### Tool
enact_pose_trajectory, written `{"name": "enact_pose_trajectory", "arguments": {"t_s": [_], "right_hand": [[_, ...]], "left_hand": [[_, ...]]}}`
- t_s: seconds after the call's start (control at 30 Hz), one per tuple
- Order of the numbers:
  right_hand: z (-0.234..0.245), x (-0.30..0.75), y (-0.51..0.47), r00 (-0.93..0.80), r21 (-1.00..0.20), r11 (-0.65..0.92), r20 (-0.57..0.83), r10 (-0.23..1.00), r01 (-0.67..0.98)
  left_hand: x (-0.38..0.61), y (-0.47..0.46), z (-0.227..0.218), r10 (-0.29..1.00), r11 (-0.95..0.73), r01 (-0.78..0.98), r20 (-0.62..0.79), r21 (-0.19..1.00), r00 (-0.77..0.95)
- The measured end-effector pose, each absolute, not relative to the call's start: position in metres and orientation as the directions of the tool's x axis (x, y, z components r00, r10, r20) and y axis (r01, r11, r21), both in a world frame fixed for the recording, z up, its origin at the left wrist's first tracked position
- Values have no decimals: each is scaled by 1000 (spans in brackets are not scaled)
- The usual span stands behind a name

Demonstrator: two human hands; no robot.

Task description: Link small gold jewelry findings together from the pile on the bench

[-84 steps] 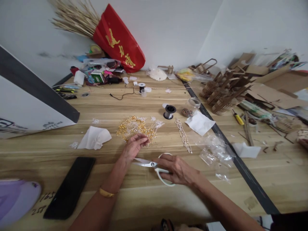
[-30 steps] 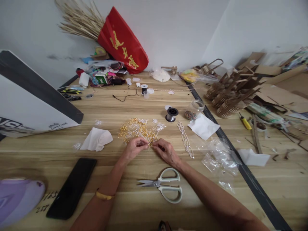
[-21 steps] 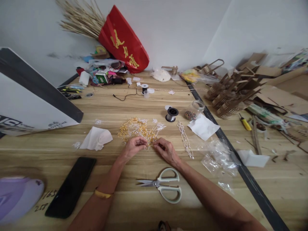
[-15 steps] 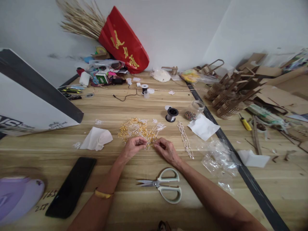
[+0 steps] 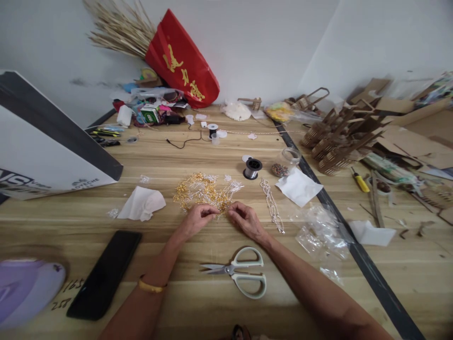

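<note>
A loose tangle of gold and silver beaded wire lies mid-table. At its near edge my left hand is closed in a pinch, thumb and forefinger tips together. Facing it across a small gap, my right hand is pinched too. Whatever lies between the fingertips is too small to make out. Scissors with pale green handles rest nearer me, blades slightly apart and pointing left. A silvery bead chain lies to the right of my right hand. Beyond the tangle stands a spool of wire.
A black phone and a crumpled white tissue lie on the left. To the right are a glass jar of beads, a white paper and clear plastic bags. Bamboo baskets stand beyond the dark strip.
My left hand has shifted slightly right, its fingertips now closer together and nearer my right hand. The tangle and scissors stay in place.
</note>
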State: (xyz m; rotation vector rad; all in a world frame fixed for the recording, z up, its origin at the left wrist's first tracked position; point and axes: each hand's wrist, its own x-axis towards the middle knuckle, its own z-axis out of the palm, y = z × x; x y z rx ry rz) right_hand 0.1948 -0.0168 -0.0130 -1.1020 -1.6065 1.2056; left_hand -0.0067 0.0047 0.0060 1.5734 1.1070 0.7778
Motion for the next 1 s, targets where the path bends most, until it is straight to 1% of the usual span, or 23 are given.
{"name": "enact_pose_trajectory", "arguments": {"t_s": [0.23,0.37,0.53,0.67,0.77,0.87,1.0], "right_hand": [[-18,196,-15,-251,-974,152,106,962,168],[-19,196,-15,-239,-968,161,113,964,191],[-16,195,-16,-254,-942,211,144,957,262],[-13,194,-18,-293,-899,290,195,936,328],[-13,194,-19,-354,-853,362,228,907,377],[-14,193,-20,-442,-796,459,273,854,394],[-13,191,-22,-555,-684,599,330,763,417]], "left_hand": [[-11,5,4,878,1,238,-115,971,464],[-13,6,4,870,42,218,-143,975,471],[-19,8,5,870,49,265,-171,963,463],[-22,8,10,870,8,306,-157,952,467],[-23,8,16,869,-59,350,-125,935,478],[-24,7,22,853,-108,408,-126,907,506],[-26,6,23,824,-154,499,-167,853,541]]}}
